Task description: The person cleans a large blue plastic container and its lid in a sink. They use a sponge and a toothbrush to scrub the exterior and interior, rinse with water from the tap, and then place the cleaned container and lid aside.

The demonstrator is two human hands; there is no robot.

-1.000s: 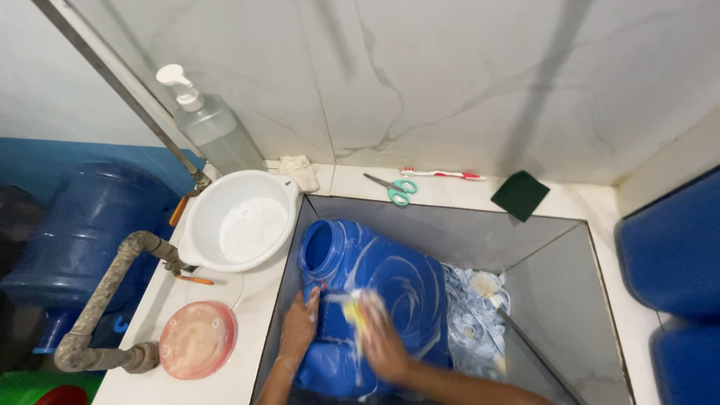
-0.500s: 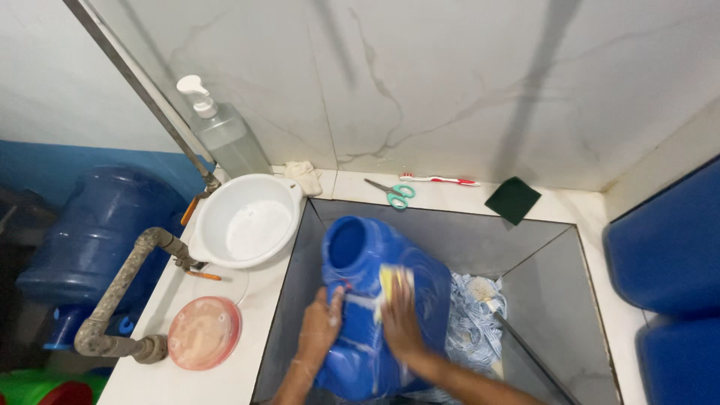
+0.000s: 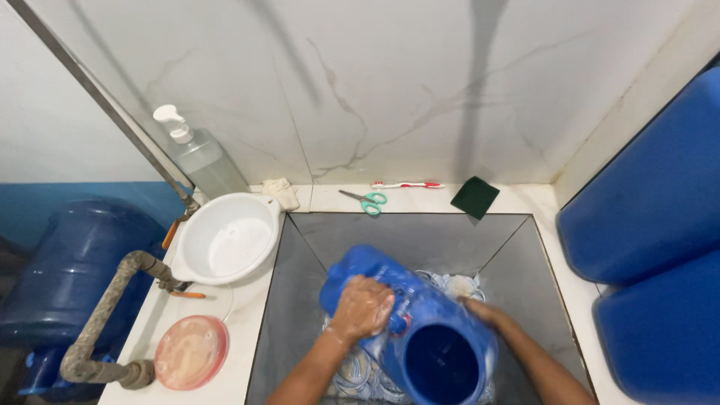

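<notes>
Head view: both hands (image 3: 363, 306) gripping blue jug (image 3: 420, 330) in grey-tiled sink (image 3: 420, 236), marble-tiled walls.

Single head view, looking steeply down, close over sink (image 3: 420, 232)

Blue jug (image 3: 420, 330) across the sink (image 3: 420, 236) — open basin behind, cloth (image 3: 457, 289) at right.

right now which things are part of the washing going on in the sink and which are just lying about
In use: soapy blue plastic jug, left hand, right hand, grey sink basin, patterned cloth.

Lying about: white plastic bowl, green-handled scissors, red-and-white toothbrush, dark green scouring pad, clear pump bottle, pink round lid.
</notes>
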